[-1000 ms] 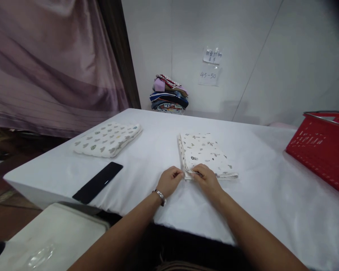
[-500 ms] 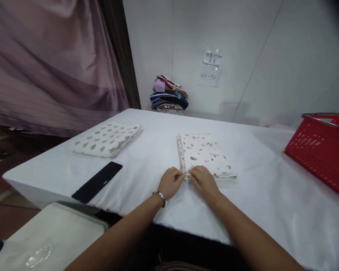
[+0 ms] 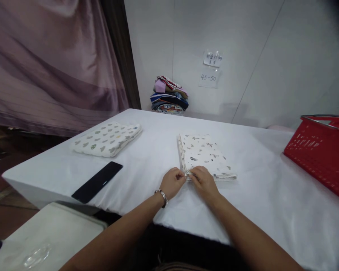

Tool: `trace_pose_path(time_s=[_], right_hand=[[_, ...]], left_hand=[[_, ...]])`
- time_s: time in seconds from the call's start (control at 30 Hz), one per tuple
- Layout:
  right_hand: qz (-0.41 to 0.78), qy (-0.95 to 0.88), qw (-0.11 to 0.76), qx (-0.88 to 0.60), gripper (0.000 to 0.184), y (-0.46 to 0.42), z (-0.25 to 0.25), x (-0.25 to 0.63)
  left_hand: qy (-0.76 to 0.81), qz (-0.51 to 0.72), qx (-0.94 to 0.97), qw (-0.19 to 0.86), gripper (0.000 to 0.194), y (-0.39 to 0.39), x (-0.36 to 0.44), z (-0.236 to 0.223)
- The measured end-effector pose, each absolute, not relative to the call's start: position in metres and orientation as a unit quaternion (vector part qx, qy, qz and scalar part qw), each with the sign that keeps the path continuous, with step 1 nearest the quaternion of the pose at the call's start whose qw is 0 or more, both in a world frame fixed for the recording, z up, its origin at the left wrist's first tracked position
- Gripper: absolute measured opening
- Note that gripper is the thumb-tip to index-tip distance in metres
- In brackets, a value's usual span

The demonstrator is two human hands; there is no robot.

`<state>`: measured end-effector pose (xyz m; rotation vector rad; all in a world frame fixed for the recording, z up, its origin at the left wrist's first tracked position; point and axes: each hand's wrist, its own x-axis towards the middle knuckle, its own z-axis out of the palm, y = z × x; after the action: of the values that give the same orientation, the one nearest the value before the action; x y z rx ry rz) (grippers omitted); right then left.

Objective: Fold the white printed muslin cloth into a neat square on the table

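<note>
A folded white cloth [image 3: 205,152] with small grey and brown prints lies flat on the white-covered table [image 3: 155,143] in front of me. At its near left corner, my left hand [image 3: 172,181] pinches the edge of the layers between thumb and fingers. Just to the right, my right hand [image 3: 203,182] is closed on the same corner, lifting the upper layers slightly. My fingertips hide the exact corner. A second folded white cloth [image 3: 109,139], printed with grey cloud-like shapes, rests on the left part of the table, apart from both hands.
A black phone [image 3: 97,182] lies near the front left edge. The red basket [image 3: 322,154] with a metal handle stands on the right. Behind the table is a stack of folded fabrics [image 3: 169,96]. A pale stool or box top [image 3: 53,233] sits low at the left.
My right fingers have drawn in tighter at the cloth's corner, and my left hand has shifted very slightly right. The cloth stays in place; the view has moved a little.
</note>
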<state>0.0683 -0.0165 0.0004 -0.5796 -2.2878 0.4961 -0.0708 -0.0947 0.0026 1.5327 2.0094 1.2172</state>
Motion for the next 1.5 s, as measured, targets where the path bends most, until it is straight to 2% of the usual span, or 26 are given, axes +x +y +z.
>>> trace_pose_path(time_s=[0.27,0.4,0.57,0.73,0.9,1.13,1.33,1.47,1.5], right_hand=[[0.147,-0.910,0.338,-0.189,0.021,-0.0183,0.0000,0.0698],[0.180,-0.897,0.344,-0.211,0.014,-0.0175,0.0023,0.0696],[0.233,-0.875,0.355,-0.233,0.011,-0.0172,0.0049,0.0704],[0.234,-0.873,0.360,-0.233,0.010,-0.0164,0.0037,0.0709],[0.204,-0.883,0.365,-0.213,0.013,-0.0151,0.0012,0.0707],[0.160,-0.922,0.306,-0.174,0.027,-0.0173,0.0062,0.0738],[0.165,-0.908,0.327,-0.203,0.017,-0.0148,0.0030,0.0699],[0.223,-0.878,0.354,-0.230,0.011,-0.0125,0.0034,0.0710],[0.230,-0.874,0.358,-0.235,0.010,-0.0121,0.0035,0.0715]], left_hand=[[0.664,0.453,0.560,0.199,0.012,-0.0969,-0.0724,0.0026],[0.669,0.458,0.555,0.187,0.011,-0.0984,-0.0760,0.0034],[0.720,0.411,0.543,0.132,0.017,-0.0998,-0.0774,0.0041],[0.727,0.353,0.578,0.112,0.024,-0.0987,-0.0724,0.0063],[0.730,0.374,0.557,0.132,0.021,-0.0960,-0.0711,0.0054],[0.707,0.414,0.547,0.169,0.011,-0.0972,-0.0744,0.0033],[0.688,0.427,0.565,0.159,0.017,-0.0983,-0.0762,0.0013],[0.729,0.372,0.565,0.107,0.006,-0.0991,-0.0727,0.0050],[0.737,0.353,0.569,0.095,0.009,-0.0991,-0.0713,0.0060]])
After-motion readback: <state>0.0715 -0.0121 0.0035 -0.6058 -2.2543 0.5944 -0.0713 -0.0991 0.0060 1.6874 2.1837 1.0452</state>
